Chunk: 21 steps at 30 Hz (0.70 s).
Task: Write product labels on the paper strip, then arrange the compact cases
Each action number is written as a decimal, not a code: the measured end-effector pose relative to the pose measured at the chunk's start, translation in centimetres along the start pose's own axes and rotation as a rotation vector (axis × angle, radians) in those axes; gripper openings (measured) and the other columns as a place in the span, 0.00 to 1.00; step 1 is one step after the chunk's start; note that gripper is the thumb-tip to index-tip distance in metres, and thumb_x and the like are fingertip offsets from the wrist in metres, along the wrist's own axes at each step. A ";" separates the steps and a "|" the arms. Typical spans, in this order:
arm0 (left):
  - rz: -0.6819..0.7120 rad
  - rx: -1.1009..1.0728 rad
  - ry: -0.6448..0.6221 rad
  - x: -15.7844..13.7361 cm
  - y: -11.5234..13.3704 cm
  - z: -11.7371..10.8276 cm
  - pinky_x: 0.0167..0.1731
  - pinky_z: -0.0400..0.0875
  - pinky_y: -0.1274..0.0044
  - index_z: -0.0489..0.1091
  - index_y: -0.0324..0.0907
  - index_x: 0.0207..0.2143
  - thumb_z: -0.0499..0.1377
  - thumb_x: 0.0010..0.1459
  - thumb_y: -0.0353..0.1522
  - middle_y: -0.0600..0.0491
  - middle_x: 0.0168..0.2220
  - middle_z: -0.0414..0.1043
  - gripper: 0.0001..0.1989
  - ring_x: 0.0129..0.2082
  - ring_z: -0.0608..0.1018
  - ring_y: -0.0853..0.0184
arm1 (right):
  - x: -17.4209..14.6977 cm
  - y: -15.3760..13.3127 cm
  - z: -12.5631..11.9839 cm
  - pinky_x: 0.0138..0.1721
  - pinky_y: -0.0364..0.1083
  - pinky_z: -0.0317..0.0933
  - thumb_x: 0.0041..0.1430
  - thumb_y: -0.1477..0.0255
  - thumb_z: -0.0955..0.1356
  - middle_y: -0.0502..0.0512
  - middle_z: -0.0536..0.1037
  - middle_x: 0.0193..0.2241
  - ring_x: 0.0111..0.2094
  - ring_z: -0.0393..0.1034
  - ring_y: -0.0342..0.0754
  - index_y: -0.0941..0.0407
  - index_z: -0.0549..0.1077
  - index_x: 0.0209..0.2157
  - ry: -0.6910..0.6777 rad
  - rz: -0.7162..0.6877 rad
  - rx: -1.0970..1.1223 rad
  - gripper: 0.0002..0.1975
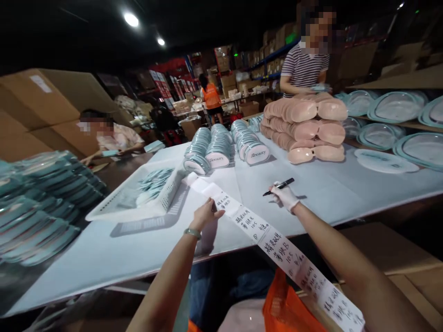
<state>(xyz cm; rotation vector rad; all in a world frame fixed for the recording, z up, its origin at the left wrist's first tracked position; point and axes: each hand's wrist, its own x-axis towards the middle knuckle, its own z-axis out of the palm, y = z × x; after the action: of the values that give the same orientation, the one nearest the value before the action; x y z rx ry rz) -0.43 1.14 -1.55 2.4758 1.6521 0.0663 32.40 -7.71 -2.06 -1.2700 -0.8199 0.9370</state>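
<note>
Labels nearest us are already inked while our left hand pinches the strip and our right hand, at two o'clock, grips the marker.

The paper strip bears repeated handwritten black labels; the characters are hard to make out, but "B", "105" and something like "4/" can be read on each. The front lids of the stacked tins carry a white printed brand word, too blurred to spell.
</note>
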 end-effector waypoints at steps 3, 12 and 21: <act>-0.011 -0.012 0.001 -0.2 0.2 -0.2 0.44 0.72 0.66 0.66 0.43 0.56 0.59 0.62 0.50 0.40 0.66 0.64 0.27 0.49 0.79 0.52 | 0.0 -0.4 0.0 0.17 0.37 0.53 0.50 0.59 0.77 0.42 0.67 0.21 0.17 0.54 0.34 0.56 0.65 0.30 -0.051 0.035 0.052 0.22; -0.048 -0.118 0.005 0.0 0.8 -0.3 0.45 0.73 0.62 0.61 0.43 0.65 0.63 0.57 0.49 0.38 0.74 0.47 0.38 0.53 0.79 0.43 | 0.3 -1.1 0.2 0.12 0.37 0.41 0.36 0.48 0.79 0.40 0.58 0.13 0.14 0.48 0.36 0.52 0.62 0.26 -0.011 0.091 -0.041 0.31; -0.027 -0.084 -0.054 0.2 1.5 -2.4 0.48 0.75 0.61 0.55 0.39 0.70 0.66 0.56 0.47 0.37 0.72 0.52 0.45 0.50 0.80 0.46 | 1.4 -3.4 8.1 0.13 0.37 0.55 0.30 0.48 0.82 0.37 0.60 0.13 0.14 0.48 0.34 0.52 0.59 0.29 -0.123 0.341 -0.041 0.37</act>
<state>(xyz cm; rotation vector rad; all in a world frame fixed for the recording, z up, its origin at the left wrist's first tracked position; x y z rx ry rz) 0.69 1.01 1.03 2.3719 1.6262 0.0645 26.05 -3.33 2.32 -1.4256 -0.7325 1.2860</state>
